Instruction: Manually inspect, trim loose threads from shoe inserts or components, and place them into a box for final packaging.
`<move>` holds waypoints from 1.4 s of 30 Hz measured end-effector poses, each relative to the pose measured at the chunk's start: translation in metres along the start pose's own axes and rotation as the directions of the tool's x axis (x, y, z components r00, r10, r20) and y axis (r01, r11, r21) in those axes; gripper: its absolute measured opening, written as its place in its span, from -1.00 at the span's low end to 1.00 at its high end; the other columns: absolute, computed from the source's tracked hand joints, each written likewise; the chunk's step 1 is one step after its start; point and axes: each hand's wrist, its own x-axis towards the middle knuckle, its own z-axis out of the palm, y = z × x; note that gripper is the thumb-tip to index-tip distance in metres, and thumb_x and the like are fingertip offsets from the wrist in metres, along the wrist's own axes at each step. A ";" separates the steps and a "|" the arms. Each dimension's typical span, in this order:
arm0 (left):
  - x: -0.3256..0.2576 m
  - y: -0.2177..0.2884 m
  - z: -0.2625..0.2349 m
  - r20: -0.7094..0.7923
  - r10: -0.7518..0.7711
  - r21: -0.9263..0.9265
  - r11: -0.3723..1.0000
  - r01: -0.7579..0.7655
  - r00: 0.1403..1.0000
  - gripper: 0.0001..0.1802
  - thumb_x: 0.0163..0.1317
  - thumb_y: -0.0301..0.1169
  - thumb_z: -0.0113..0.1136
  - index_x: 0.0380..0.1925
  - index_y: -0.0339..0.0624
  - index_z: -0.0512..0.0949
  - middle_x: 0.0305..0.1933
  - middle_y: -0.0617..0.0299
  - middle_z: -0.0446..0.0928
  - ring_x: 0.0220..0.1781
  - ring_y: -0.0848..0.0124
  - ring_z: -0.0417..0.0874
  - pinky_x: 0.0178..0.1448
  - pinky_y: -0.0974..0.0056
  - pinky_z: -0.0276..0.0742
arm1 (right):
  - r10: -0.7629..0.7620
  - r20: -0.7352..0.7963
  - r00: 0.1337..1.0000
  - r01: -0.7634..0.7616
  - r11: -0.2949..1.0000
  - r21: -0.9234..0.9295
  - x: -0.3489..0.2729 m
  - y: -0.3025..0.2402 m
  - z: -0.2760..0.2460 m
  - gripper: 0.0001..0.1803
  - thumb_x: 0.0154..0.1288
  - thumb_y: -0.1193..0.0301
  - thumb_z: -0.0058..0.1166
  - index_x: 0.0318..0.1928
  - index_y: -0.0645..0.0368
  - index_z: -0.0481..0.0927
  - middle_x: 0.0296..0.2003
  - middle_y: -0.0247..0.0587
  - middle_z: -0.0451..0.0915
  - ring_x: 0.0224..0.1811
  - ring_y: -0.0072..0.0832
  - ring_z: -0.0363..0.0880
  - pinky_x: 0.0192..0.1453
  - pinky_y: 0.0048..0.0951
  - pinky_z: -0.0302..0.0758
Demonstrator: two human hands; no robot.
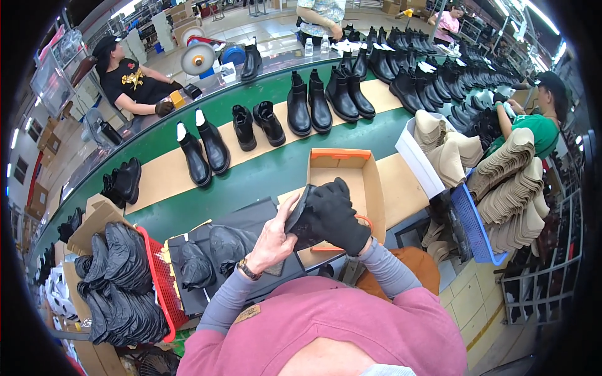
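Between both hands, just above the open brown cardboard shoebox (370, 188): black leather ankle boot (306, 220). Bare left hand (274, 241) pinches its edge; black-gloved right hand (335, 213) wraps round it. Step, prob.: checking/prepping boot. Next needs firm 2-hand grip, w/ box just beyond right hand.

Shoe factory, conveyor belt (263, 172) of black boots (204, 150), seated workers (128, 81)

Before me: green conveyor belt (263, 175) curving from left edge to far right corner. On it, black ankle boots (307, 103) in pairs, crowded toward the far right. Red basket (164, 285) of black bags at my near left. Tan insoles (508, 182) stacked at my right, beside a blue basket (478, 232).
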 end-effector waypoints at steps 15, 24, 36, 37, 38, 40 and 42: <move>0.000 -0.014 -0.001 -0.082 -0.010 -0.083 0.997 0.003 0.997 -0.05 -0.18 -0.83 -0.21 0.40 -0.23 0.10 0.26 -0.02 0.39 0.37 0.26 0.35 0.43 0.31 0.15 | 0.151 -0.230 0.961 -0.083 0.956 0.282 0.006 0.002 0.004 -0.78 0.03 0.53 0.25 -0.26 0.20 0.56 -0.39 -0.14 0.54 -0.31 -0.26 0.55 -0.19 -0.31 0.47; -0.001 -0.027 -0.006 -0.160 0.031 -0.302 0.950 -0.079 0.987 -0.10 -0.16 -0.82 -0.22 0.37 -0.25 0.14 0.15 0.00 0.50 0.25 0.35 0.45 0.34 0.35 0.26 | 0.313 -0.235 0.920 -0.161 0.850 0.502 0.010 -0.009 -0.030 -0.64 0.00 0.54 0.35 -0.16 0.27 0.51 -0.20 -0.16 0.55 -0.14 -0.39 0.56 -0.02 -0.41 0.47; -0.006 -0.006 -0.013 -0.075 0.010 -0.051 0.999 -0.013 0.997 -0.51 0.21 -0.63 0.12 0.18 -0.26 0.43 -0.05 0.05 0.65 0.04 0.32 0.65 0.10 0.33 0.49 | 0.209 -0.073 0.975 -0.121 0.777 0.617 0.006 -0.013 -0.037 -0.76 0.06 0.69 0.15 -0.22 0.23 0.55 -0.22 -0.13 0.59 -0.19 -0.30 0.64 -0.17 -0.41 0.56; -0.004 -0.007 -0.014 -0.053 0.041 0.067 0.997 -0.038 0.998 -0.55 0.23 -0.58 0.13 0.16 -0.26 0.46 -0.09 -0.01 0.65 -0.04 0.23 0.69 0.03 0.30 0.53 | 0.175 -0.045 0.984 -0.099 0.734 0.672 0.007 -0.015 -0.039 -0.74 0.05 0.65 0.19 -0.20 0.20 0.56 -0.21 -0.16 0.59 -0.17 -0.30 0.63 -0.09 -0.39 0.54; -0.001 -0.008 -0.014 -0.027 0.071 0.183 0.981 -0.064 0.997 -0.59 0.25 -0.53 0.15 0.13 -0.25 0.48 -0.12 -0.07 0.65 -0.12 0.15 0.72 -0.03 0.27 0.56 | 0.138 -0.021 0.990 -0.080 0.685 0.724 0.008 -0.016 -0.042 -0.72 0.03 0.60 0.22 -0.18 0.16 0.57 -0.20 -0.19 0.60 -0.16 -0.30 0.61 -0.02 -0.36 0.51; 0.003 -0.006 -0.014 -0.054 0.082 0.180 0.981 -0.071 0.995 -0.66 0.27 -0.52 0.12 0.06 -0.28 0.53 -0.14 -0.11 0.63 -0.11 0.18 0.72 -0.05 0.28 0.55 | 0.014 0.028 1.000 -0.027 0.832 0.555 0.016 -0.024 -0.060 -0.69 0.03 0.55 0.26 -0.15 0.12 0.57 -0.17 -0.21 0.59 -0.10 -0.32 0.58 0.09 -0.29 0.42; 0.007 -0.003 -0.017 -0.117 0.051 0.070 0.997 -0.043 0.992 -0.68 0.28 -0.51 0.11 0.04 -0.31 0.54 -0.17 -0.15 0.62 -0.12 0.13 0.71 -0.06 0.29 0.53 | -0.080 0.102 0.992 0.039 0.935 0.352 0.014 -0.026 -0.063 -0.65 0.03 0.50 0.30 -0.11 0.09 0.57 -0.15 -0.23 0.59 -0.05 -0.34 0.54 0.20 -0.23 0.33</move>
